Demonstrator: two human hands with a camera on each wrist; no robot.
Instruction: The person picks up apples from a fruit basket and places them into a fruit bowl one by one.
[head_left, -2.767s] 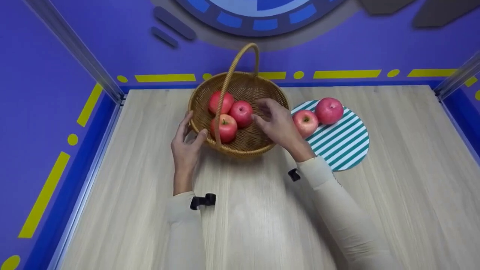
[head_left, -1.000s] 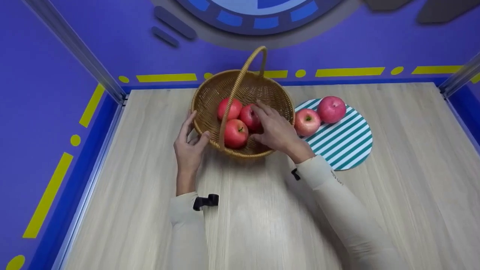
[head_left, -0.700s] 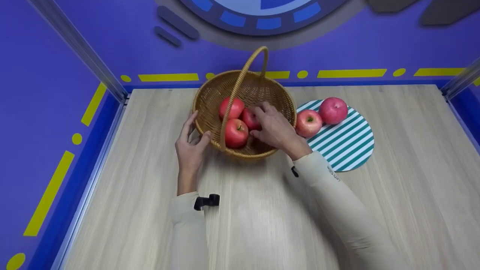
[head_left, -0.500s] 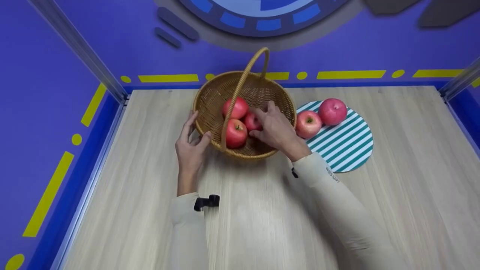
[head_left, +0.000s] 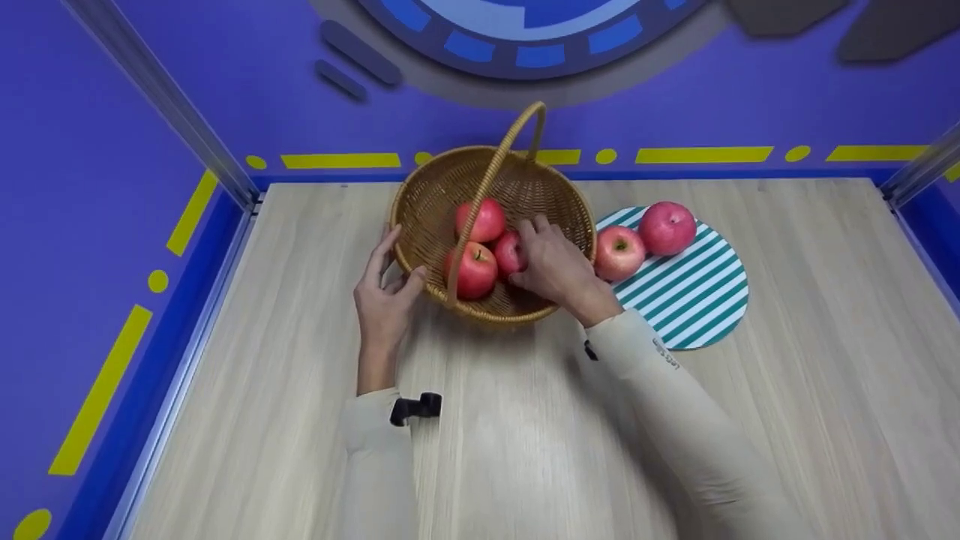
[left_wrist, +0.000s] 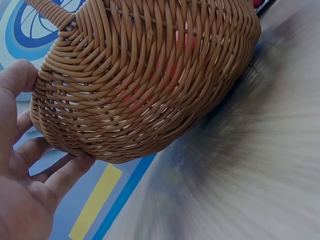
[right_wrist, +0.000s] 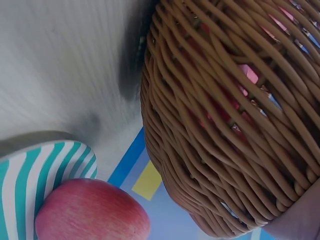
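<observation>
A round wicker basket [head_left: 429,201] with a tall handle stands near the back wall and contains three red apples. My left hand [head_left: 384,307] holds its left side, thumb near the rim; in the left wrist view the fingers [left_wrist: 70,172] bear on the outer weave. Reaching inside, my right hand [head_left: 556,266] grips the rightmost apple [head_left: 510,252] and partly covers it. Against that one lie a rear apple [head_left: 484,219] and a front apple [head_left: 475,271], which the handle partly crosses. In the right wrist view the basket wall [right_wrist: 210,130] hides most of the hand.
Right of the basket lies a round green-and-white striped mat [head_left: 694,304]. Two more apples sit on it, a nearer apple [head_left: 619,253] close to the basket rim and a farther apple [head_left: 667,229]. Blue walls [head_left: 225,75] bound the wooden table [head_left: 495,427] at the back and sides.
My right hand, earlier apart from the apples, has come onto the rightmost one and grips it. The rear apple has shifted right against it. My left hand keeps its place on the basket.
</observation>
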